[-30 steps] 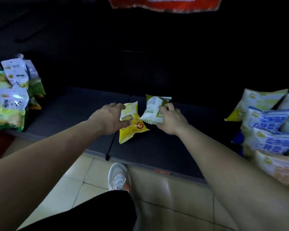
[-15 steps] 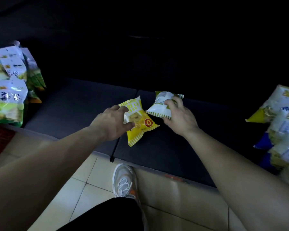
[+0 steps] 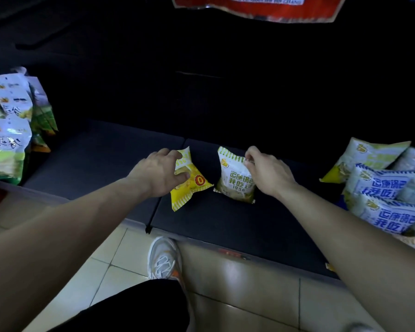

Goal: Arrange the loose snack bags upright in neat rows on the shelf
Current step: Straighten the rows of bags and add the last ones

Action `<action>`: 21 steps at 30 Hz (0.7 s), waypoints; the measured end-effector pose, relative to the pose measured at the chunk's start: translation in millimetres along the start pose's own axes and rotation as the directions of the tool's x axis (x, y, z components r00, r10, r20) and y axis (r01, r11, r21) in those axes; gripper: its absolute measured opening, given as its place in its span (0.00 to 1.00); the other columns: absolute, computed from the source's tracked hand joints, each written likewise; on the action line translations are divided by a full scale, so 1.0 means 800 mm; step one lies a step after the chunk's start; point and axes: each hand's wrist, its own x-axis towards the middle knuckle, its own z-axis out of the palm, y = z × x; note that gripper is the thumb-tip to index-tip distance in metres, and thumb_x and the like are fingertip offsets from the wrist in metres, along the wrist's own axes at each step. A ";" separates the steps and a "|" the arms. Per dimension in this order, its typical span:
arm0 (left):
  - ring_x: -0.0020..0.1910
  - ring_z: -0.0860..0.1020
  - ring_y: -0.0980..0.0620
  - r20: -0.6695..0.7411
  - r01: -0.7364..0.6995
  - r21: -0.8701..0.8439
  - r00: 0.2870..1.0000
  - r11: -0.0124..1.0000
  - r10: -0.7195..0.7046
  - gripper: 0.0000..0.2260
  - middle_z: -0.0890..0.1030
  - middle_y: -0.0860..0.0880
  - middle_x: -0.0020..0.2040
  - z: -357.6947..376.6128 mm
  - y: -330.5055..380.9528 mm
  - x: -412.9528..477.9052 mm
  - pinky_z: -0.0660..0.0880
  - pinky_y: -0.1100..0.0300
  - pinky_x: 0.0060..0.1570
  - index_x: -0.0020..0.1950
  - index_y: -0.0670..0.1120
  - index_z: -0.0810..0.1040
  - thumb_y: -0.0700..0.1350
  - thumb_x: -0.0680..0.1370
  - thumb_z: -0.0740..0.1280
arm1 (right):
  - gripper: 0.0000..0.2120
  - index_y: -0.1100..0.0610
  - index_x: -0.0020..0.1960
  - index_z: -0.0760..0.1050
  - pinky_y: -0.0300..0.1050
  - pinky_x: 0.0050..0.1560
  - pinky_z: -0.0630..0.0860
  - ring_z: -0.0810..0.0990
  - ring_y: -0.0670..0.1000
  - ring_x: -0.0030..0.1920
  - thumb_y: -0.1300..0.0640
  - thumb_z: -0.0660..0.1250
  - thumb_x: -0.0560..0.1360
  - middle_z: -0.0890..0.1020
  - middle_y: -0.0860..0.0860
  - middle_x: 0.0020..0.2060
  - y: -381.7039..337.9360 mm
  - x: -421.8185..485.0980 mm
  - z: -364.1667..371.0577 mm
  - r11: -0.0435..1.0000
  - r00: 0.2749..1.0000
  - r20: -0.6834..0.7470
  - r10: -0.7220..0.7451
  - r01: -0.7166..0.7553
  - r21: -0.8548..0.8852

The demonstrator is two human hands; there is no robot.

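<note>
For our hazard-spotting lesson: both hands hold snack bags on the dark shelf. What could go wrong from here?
The white bag, pinched only at its top edge by the right hand, may topple once released. The yellow bag in the left hand sits tilted, so it may fall flat. The heap of bags at right could slide into the row.

yellow striped-edge bag point(image 3: 189, 180), white-green bag point(image 3: 235, 178)

- yellow snack bag point(image 3: 190, 188): "0" is printed in a red circle.
- white-green snack bag point(image 3: 235, 179): "1998" is printed below Chinese characters.
- red banner point(image 3: 256, 10): "YIN CHANG" is partly read.
</note>
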 end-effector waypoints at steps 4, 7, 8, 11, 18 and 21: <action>0.69 0.69 0.45 0.011 -0.019 0.003 1.000 1.000 0.019 0.30 0.70 0.47 0.70 0.002 0.010 0.005 0.70 0.48 0.63 0.75 0.49 0.63 0.63 0.78 0.63 | 0.29 0.48 0.71 0.64 0.51 0.50 0.73 0.78 0.55 0.59 0.32 0.58 0.78 0.78 0.50 0.63 0.008 -0.005 0.008 0.999 0.995 0.094 0.045 -0.043 -0.021; 0.69 0.69 0.45 0.025 -0.034 0.003 0.999 0.999 0.034 0.31 0.69 0.48 0.70 0.000 0.022 0.006 0.70 0.47 0.64 0.76 0.49 0.63 0.62 0.78 0.64 | 0.40 0.46 0.73 0.62 0.51 0.53 0.75 0.78 0.54 0.60 0.32 0.72 0.68 0.77 0.49 0.63 0.006 -0.007 0.001 0.994 0.988 0.152 0.036 -0.019 -0.107; 0.69 0.69 0.45 0.028 -0.041 -0.001 0.999 0.999 0.041 0.32 0.69 0.48 0.71 -0.002 0.027 0.006 0.70 0.45 0.64 0.76 0.50 0.62 0.62 0.77 0.65 | 0.41 0.46 0.73 0.62 0.51 0.53 0.76 0.78 0.54 0.60 0.35 0.75 0.67 0.77 0.49 0.63 0.005 -0.009 -0.002 0.993 0.987 0.161 0.027 -0.008 -0.119; 0.71 0.67 0.46 0.012 -0.094 -0.044 0.995 0.995 0.094 0.37 0.68 0.49 0.72 -0.016 0.053 0.003 0.69 0.46 0.67 0.77 0.51 0.62 0.63 0.73 0.70 | 0.41 0.43 0.73 0.62 0.51 0.55 0.75 0.77 0.53 0.61 0.39 0.78 0.66 0.77 0.48 0.64 0.005 -0.019 -0.025 0.991 0.984 0.179 -0.009 0.033 -0.133; 0.67 0.70 0.53 0.009 -0.326 -0.148 0.943 0.934 0.331 0.44 0.71 0.54 0.69 -0.059 0.172 -0.025 0.71 0.55 0.64 0.76 0.54 0.63 0.60 0.64 0.79 | 0.42 0.39 0.71 0.64 0.50 0.54 0.74 0.75 0.52 0.58 0.39 0.80 0.62 0.72 0.47 0.53 0.026 -0.093 -0.141 0.998 0.979 0.203 -0.008 0.021 -0.061; 0.51 0.76 0.58 0.018 -0.394 -0.180 0.915 0.901 0.403 0.38 0.76 0.59 0.54 -0.061 0.231 -0.040 0.72 0.62 0.46 0.71 0.55 0.69 0.56 0.64 0.80 | 0.42 0.38 0.68 0.65 0.50 0.52 0.75 0.74 0.51 0.56 0.37 0.81 0.59 0.75 0.47 0.53 0.055 -0.130 -0.176 1.000 0.989 0.151 0.011 -0.009 -0.014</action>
